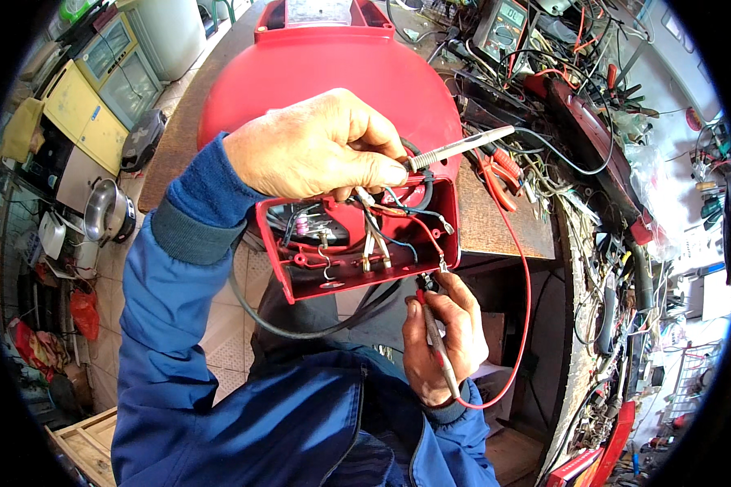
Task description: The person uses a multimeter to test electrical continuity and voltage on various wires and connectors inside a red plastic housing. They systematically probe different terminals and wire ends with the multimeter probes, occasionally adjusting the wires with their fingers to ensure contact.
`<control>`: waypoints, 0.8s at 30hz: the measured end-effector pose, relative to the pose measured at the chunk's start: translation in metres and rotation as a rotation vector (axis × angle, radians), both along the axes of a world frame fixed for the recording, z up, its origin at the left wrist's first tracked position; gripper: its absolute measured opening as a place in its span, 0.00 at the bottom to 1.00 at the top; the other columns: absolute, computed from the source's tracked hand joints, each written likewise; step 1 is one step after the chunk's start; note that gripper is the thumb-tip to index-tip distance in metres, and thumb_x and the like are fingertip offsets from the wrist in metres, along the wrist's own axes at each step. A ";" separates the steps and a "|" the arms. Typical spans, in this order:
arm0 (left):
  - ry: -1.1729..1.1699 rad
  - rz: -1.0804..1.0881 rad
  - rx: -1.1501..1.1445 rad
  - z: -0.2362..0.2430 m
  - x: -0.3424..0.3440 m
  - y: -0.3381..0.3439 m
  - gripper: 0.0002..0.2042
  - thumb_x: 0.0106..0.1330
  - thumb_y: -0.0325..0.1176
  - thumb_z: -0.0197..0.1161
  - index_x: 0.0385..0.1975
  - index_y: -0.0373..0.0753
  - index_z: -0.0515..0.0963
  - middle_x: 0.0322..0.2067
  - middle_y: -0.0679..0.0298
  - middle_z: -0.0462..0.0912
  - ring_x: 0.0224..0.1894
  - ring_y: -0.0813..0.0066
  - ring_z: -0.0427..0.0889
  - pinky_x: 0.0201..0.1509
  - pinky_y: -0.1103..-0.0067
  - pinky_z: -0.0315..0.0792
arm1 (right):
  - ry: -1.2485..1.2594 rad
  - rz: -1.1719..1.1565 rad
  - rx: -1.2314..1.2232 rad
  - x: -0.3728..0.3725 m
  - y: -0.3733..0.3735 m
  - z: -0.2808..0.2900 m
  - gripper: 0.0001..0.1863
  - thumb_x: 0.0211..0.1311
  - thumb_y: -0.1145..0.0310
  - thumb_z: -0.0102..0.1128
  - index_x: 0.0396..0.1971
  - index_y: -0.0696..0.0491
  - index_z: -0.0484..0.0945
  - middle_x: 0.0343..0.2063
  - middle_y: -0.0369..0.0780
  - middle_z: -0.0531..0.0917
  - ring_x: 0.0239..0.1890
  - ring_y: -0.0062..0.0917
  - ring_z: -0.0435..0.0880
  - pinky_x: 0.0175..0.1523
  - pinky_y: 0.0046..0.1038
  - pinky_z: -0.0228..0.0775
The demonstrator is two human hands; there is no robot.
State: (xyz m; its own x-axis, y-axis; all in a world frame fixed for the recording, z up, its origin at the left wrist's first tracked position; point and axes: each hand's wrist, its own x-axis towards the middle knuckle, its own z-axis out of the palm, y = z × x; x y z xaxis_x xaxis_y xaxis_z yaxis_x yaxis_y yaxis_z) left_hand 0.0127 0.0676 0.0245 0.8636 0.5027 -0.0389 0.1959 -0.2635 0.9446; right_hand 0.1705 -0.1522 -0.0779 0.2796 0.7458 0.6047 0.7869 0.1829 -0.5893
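Note:
My left hand is closed on a grey test probe with a dark lead, above the upper edge of an open red housing on a large red plastic body. Loose wires, some with metal terminals, lie inside the housing. My right hand, below the housing's lower right corner, grips another probe with a red lead, its tip close to a wire terminal. Whether either tip touches metal is too small to tell.
The wooden bench carries a multimeter, red-handled pliers and heaps of cables and tools along its right. A steel pot, yellow cabinet and red bag are at the left. A dark cable hangs below the housing.

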 end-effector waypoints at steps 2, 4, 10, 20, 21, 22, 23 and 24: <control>0.007 0.007 0.006 0.000 0.000 0.000 0.13 0.71 0.37 0.64 0.42 0.32 0.83 0.24 0.71 0.81 0.21 0.89 0.73 0.24 0.88 0.68 | 0.002 0.010 0.023 0.001 0.000 -0.003 0.13 0.56 0.79 0.69 0.42 0.59 0.79 0.48 0.55 0.82 0.45 0.39 0.88 0.47 0.31 0.82; 0.011 0.021 0.011 -0.001 -0.001 -0.002 0.13 0.70 0.37 0.64 0.42 0.32 0.83 0.24 0.71 0.81 0.21 0.89 0.73 0.24 0.88 0.68 | -0.008 0.030 0.040 0.003 -0.001 -0.004 0.13 0.57 0.80 0.68 0.43 0.59 0.78 0.49 0.55 0.81 0.44 0.39 0.88 0.47 0.32 0.82; -0.017 0.004 0.021 -0.001 0.000 -0.001 0.13 0.70 0.38 0.64 0.41 0.32 0.83 0.24 0.70 0.81 0.21 0.90 0.74 0.24 0.88 0.68 | -0.026 -0.053 0.075 -0.002 -0.003 -0.009 0.12 0.58 0.82 0.66 0.42 0.60 0.78 0.46 0.53 0.81 0.42 0.35 0.88 0.45 0.29 0.84; -0.015 -0.015 0.023 -0.001 0.000 0.000 0.13 0.71 0.38 0.64 0.41 0.32 0.83 0.25 0.70 0.81 0.21 0.89 0.74 0.24 0.88 0.68 | 0.019 -0.061 0.074 -0.002 -0.001 -0.012 0.12 0.57 0.82 0.66 0.42 0.60 0.78 0.48 0.53 0.80 0.46 0.35 0.87 0.47 0.30 0.83; -0.012 -0.011 0.027 -0.001 0.000 0.000 0.13 0.71 0.38 0.64 0.41 0.32 0.83 0.25 0.70 0.81 0.21 0.89 0.74 0.24 0.88 0.68 | 0.007 -0.054 0.067 -0.003 -0.001 -0.009 0.12 0.57 0.82 0.66 0.42 0.60 0.78 0.48 0.53 0.80 0.46 0.36 0.86 0.48 0.30 0.83; -0.008 -0.006 0.032 -0.002 0.000 0.000 0.14 0.71 0.38 0.64 0.41 0.32 0.83 0.25 0.70 0.81 0.21 0.89 0.74 0.24 0.88 0.68 | -0.004 -0.048 0.060 -0.003 -0.001 -0.007 0.12 0.57 0.82 0.66 0.42 0.60 0.78 0.48 0.53 0.80 0.47 0.37 0.86 0.49 0.31 0.83; -0.007 -0.008 0.034 -0.001 0.000 0.000 0.14 0.70 0.39 0.64 0.41 0.32 0.83 0.25 0.70 0.81 0.21 0.89 0.74 0.24 0.88 0.68 | 0.001 -0.047 0.063 -0.003 -0.001 -0.008 0.13 0.57 0.82 0.66 0.42 0.60 0.78 0.48 0.53 0.80 0.47 0.37 0.86 0.50 0.32 0.82; -0.005 -0.010 0.036 -0.001 -0.001 0.000 0.14 0.70 0.39 0.64 0.41 0.32 0.83 0.25 0.70 0.81 0.21 0.89 0.74 0.24 0.88 0.68 | 0.005 -0.047 0.065 -0.003 -0.001 -0.009 0.13 0.57 0.82 0.66 0.42 0.60 0.79 0.48 0.53 0.80 0.48 0.37 0.86 0.51 0.32 0.82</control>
State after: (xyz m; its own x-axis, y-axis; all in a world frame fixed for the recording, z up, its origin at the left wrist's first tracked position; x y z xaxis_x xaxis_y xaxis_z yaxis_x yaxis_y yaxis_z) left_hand 0.0116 0.0673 0.0234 0.8688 0.4948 -0.0164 0.1881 -0.2992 0.9355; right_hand 0.1678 -0.1528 -0.0870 0.3164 0.6912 0.6497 0.7925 0.1838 -0.5815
